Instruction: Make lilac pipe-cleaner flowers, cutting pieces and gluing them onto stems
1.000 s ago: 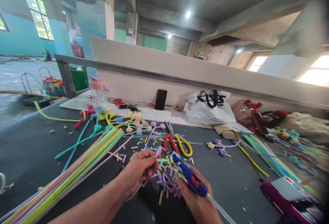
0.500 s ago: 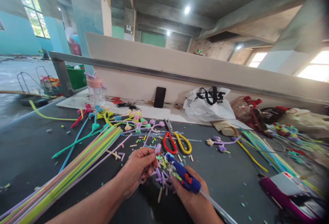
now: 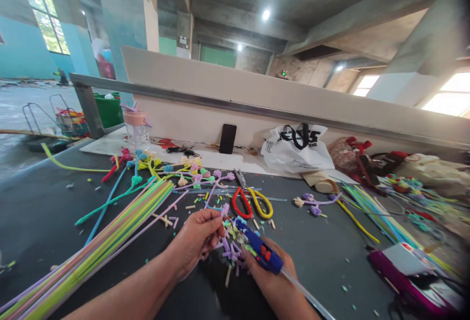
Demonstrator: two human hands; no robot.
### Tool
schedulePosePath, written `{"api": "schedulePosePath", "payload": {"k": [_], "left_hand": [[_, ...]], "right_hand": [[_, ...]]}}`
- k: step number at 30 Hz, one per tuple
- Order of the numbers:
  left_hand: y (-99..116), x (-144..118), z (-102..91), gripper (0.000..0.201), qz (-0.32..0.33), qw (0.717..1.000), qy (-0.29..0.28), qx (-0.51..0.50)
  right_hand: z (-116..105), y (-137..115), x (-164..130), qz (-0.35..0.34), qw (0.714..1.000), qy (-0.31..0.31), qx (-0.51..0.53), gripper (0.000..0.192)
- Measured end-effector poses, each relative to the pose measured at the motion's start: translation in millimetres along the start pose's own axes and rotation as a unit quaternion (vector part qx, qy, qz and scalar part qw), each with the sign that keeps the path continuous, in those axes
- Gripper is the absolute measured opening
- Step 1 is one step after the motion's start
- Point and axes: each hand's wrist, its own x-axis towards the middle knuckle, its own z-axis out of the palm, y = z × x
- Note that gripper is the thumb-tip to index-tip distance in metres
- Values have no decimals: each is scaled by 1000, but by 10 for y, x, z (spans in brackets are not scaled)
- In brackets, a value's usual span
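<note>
While the left hand pinches a small lilac flower piece between thumb and fingertips, the right hand is closed around a blue glue gun, with its nozzle pointing at that piece. Both hands work just above the dark table, near its front edge, over a small heap of lilac stem cuttings.

I judge the flower piece to be very light and soft, something like fuzzy wire that bends easily, so a gentle pinch low on the stem seems the right hold; a strong grip would crush the head. The fingers are almost fully shut on it, close to the nozzle, and I think the tip may be hot, so the fingertips should stay a little back from it. The glue gun looks stiff and light, and the whole hand wraps its handle; I cannot tell whether a finger presses the trigger. A clear glue stick comes out of its back, toward the person.

To the left lies a long bundle of coloured stems, slanting from the front edge toward the middle. Just behind the hands are scissors with red and yellow handles, and further back finished flowers. A white bag and a phone stand at the back wall. Right of the hands the table has a bare strip before more stems and a purple box. This strip is the best room for moving the gun; the left side is crowded.
</note>
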Motion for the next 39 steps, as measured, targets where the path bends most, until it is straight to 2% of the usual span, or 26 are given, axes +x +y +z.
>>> {"api": "schedulePosePath", "payload": {"k": [8,14,19,24,27,32,35,37,39], "left_hand": [[-55,17,-36,25,-8,999,-2,39],[-63,17,-31,24,-4,999,-2,38],[-75,19,-42,24,-12,999,-4,45],[-81,34,-61,22,-16,1000,-5,16],[-66,40,-73,23,-12,1000,-17,0],[-29,34,-75,23,-27,999,-34,-18],[-22,36,-77,25,-24,999,-38,-16],[-21,39,-82,25,-22,999,-36,-18],[-20,41,-88,23,-31,999,-29,-20]], "right_hand": [[21,73,10,16,999,40,3,17],[3,36,9,-6,1000,16,-4,16],[7,3,19,22,999,45,4,17],[21,-5,-2,-7,999,37,19,17],[-103,-38,30,-27,999,36,1,19],[-541,-6,150,-32,995,7,-98,27],[-778,200,183,-16,988,-3,-152,31],[-887,426,186,-13,982,-9,-187,32],[-962,700,183,-40,975,-13,-218,31]]}}
